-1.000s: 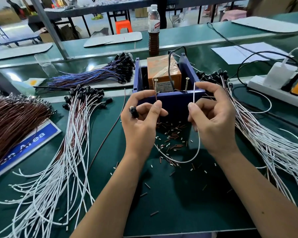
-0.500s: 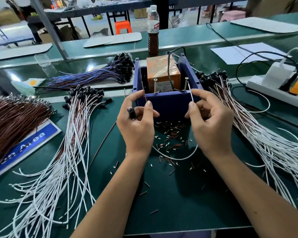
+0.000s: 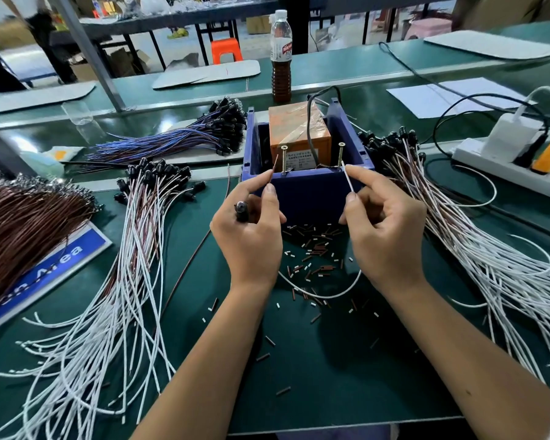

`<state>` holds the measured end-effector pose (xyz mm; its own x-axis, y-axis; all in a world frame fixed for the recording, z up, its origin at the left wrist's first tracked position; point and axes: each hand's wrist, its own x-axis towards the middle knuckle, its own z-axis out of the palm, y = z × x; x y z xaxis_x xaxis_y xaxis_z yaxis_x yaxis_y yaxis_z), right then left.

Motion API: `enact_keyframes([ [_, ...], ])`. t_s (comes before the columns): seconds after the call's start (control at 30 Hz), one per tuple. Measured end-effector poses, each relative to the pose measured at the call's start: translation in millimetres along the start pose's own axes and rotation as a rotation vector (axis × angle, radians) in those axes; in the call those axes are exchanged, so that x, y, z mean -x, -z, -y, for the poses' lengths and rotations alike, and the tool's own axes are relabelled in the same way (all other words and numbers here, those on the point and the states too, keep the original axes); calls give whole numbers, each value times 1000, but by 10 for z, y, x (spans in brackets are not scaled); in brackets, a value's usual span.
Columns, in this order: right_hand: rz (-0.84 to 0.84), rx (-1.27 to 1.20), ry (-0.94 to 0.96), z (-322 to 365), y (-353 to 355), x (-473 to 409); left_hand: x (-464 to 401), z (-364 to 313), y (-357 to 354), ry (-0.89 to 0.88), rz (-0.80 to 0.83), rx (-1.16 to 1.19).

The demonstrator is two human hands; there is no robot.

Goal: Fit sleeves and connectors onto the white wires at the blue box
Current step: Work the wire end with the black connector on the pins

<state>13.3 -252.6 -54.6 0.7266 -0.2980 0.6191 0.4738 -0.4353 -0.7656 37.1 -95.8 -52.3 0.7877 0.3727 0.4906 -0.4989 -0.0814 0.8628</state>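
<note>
Head cam, looking down at my bench: my left hand (image 3: 251, 230) is pinching a thin brown wire end (image 3: 274, 168) between thumb and forefinger, with a black connector (image 3: 241, 211) tucked against it. My right hand (image 3: 383, 230) pinches the white wire (image 3: 348, 177), tip pointing up toward the right screw (image 3: 341, 154). Both sit right at the blue box (image 3: 308, 188) front wall. Little cut sleeves (image 3: 315, 252) are scattered on the green mat (image 3: 331, 360) just below.
</note>
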Motion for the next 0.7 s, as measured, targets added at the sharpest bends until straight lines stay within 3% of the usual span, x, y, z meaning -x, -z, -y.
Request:
enact_keyframes([
  [0.7,34,-10,0,6,10,-15,1,-57,-15,-48,37,-34],
])
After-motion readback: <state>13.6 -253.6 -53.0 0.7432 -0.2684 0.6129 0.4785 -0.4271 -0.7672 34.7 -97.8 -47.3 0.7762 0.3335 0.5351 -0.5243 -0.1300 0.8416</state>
